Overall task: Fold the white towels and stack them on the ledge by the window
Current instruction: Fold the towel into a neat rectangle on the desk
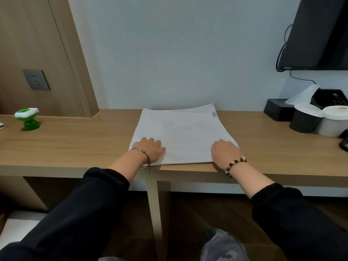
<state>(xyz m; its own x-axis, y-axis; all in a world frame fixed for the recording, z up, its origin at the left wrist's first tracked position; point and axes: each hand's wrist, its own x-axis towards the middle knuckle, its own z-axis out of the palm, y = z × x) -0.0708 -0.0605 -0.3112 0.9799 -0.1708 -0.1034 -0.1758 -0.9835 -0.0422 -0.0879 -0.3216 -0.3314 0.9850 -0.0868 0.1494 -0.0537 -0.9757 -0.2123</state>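
Both grips rest on the flat white cloth towel (180,132): left grip (150,149) at its near-left corner, right grip (224,153) at its near-right. Fingers bent; whether they pinch cannot be told. Towel lies on the pale wooden desk (75,144), extending away from both grips alike.

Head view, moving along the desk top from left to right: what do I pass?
Green and white toy → left hand → right hand, both hands resting on the white towel → black tissue box → dark-wrapped paper roll → white paper roll.
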